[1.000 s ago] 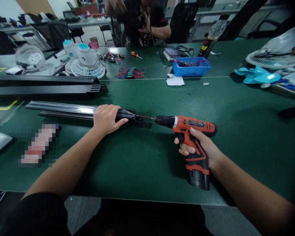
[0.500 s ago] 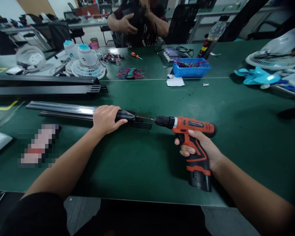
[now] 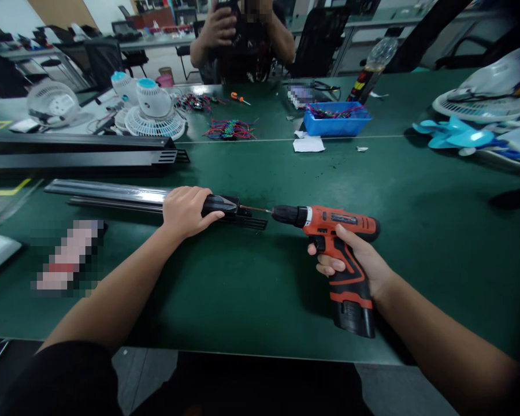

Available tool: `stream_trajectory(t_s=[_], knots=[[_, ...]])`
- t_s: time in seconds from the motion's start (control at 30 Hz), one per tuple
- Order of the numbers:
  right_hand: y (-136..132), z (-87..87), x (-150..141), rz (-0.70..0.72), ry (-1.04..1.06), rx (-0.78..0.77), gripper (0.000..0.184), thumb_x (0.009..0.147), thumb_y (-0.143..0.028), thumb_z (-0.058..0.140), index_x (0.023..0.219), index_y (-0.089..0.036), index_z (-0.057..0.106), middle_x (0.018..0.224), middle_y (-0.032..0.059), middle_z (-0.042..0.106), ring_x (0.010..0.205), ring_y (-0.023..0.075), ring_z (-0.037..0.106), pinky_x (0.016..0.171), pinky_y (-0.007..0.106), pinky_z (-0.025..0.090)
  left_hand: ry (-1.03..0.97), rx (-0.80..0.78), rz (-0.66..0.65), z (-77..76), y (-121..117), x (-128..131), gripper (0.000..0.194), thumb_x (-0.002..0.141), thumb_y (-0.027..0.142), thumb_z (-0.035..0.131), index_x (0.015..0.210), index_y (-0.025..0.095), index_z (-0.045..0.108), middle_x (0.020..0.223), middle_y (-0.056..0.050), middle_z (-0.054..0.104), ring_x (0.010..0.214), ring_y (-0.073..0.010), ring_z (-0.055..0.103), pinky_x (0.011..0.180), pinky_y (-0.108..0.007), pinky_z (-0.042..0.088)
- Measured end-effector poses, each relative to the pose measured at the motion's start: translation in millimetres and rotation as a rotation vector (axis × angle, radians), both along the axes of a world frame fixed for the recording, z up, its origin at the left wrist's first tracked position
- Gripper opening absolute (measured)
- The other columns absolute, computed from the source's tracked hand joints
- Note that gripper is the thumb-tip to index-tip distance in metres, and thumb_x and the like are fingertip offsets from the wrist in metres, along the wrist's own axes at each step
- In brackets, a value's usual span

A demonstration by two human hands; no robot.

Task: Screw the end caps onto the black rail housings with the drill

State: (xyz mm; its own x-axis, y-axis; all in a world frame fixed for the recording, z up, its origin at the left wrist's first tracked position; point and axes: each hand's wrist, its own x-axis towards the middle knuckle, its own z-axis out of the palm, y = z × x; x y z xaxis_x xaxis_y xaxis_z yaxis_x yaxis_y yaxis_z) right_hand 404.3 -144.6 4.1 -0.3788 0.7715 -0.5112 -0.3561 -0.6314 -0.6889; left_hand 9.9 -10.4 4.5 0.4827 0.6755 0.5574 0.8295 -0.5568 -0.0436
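Grips an orange drill [image 3: 351,218] in the right hand [image 3: 364,254], right of the middle of the frame, curling fingers [image 3: 330,264] around the handle [image 3: 351,274]. Cannot tell a pressed trigger [image 3: 319,242] from a free one. Points the drill leftward, with a thin bit [image 3: 255,208] reaching from the chuck [image 3: 288,214] to the end of a long dark bar [image 3: 112,190], left of centre. Cannot tell the tip's exact place, inside the bar or only against it. Closes the left hand [image 3: 186,209] over the bar near that end, stretching the thumb [image 3: 214,217] rightward along the near side. Has a slotted strip [image 3: 255,223] lying just beneath the bar and sticking out past its end. Works on a green table [image 3: 242,306].

Shows more dark bars [image 3: 91,158] at upper left, with white fans [image 3: 153,107] just beyond. Shows coloured wires [image 3: 229,129] and a screwdriver [image 3: 240,98] at upper centre, then, farther right, a blue box [image 3: 335,126] of wires beside white paper [image 3: 309,144], near a bottle [image 3: 368,75]. Shows light-blue fan blades [image 3: 463,133] at the right edge and a blurred flat thing [image 3: 69,254] at lower left, near the left forearm [image 3: 117,286]. Includes another person [image 3: 247,46] at the top, across the table, with a raised hand [image 3: 219,28].
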Motion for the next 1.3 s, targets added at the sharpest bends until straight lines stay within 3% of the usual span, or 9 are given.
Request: stream_trajectory(t_s=[0.13, 0.43, 0.67, 0.93, 1.3], knots=[[0.1, 1.6, 0.0, 0.015, 0.004, 0.021, 0.05, 0.084, -0.068, 0.084, 0.093, -0.02, 0.079, 0.048, -0.0042, 0.045, 0.054, 0.0173, 0.048, 0.051, 0.031, 0.042, -0.004, -0.01, 0.005, 0.4, -1.1, 0.7, 0.081, 0.098, 0.088, 0.037, 0.107, 0.02, 0.08, 0.097, -0.016, 0.081, 0.091, -0.0365, 0.075, 0.083, -0.049, 0.052], [-0.6, 1.4, -0.8, 0.019, -0.003, 0.036, 0.042, 0.09, -0.062, 0.08, 0.094, -0.021, 0.077, 0.05, -0.0039, 0.045, 0.053, 0.0179, 0.046, 0.055, 0.035, 0.047, 0.007, 0.013, 0.011, 0.9, -1.8, 2.0, 0.08, 0.097, 0.088, 0.037, 0.106, 0.021, 0.079, 0.095, -0.015, 0.081, 0.089, -0.0356, 0.074, 0.081, -0.049, 0.051], [0.2, 3.6, -1.6, 0.016, 0.028, 0.004, 0.041, 0.085, -0.059, 0.085, 0.091, -0.019, 0.08, 0.049, -0.0034, 0.046, 0.053, 0.0162, 0.046, 0.053, 0.031, 0.047, 0.014, -0.006, 0.013, 2.1, -2.9, 1.3, 0.081, 0.097, 0.089, 0.037, 0.106, 0.021, 0.079, 0.094, -0.016, 0.081, 0.089, -0.0369, 0.074, 0.08, -0.05, 0.05], [0.1, 4.3, -1.4, 0.014, 0.043, 0.029, 0.029, 0.079, -0.041, 0.087, 0.093, -0.017, 0.082, 0.05, -0.0029, 0.051, 0.055, 0.0156, 0.047, 0.054, 0.03, 0.048, 0.041, 0.027, 0.013, 0.9, -2.7, -0.3, 0.081, 0.098, 0.088, 0.036, 0.106, 0.02, 0.079, 0.094, -0.016, 0.081, 0.088, -0.0356, 0.074, 0.08, -0.049, 0.05], [-2.9, 3.8, -0.8, 0.011, 0.107, 0.015, 0.033, 0.079, -0.03, 0.084, 0.107, -0.014, 0.082, 0.052, -0.0045, 0.05, 0.058, 0.0159, 0.051, 0.051, 0.027, 0.043, 0.055, 0.063, -0.001, -0.1, -2.1, -2.1, 0.079, 0.099, 0.086, 0.038, 0.106, 0.019, 0.079, 0.092, -0.015, 0.08, 0.087, -0.0341, 0.073, 0.079, -0.046, 0.049]])
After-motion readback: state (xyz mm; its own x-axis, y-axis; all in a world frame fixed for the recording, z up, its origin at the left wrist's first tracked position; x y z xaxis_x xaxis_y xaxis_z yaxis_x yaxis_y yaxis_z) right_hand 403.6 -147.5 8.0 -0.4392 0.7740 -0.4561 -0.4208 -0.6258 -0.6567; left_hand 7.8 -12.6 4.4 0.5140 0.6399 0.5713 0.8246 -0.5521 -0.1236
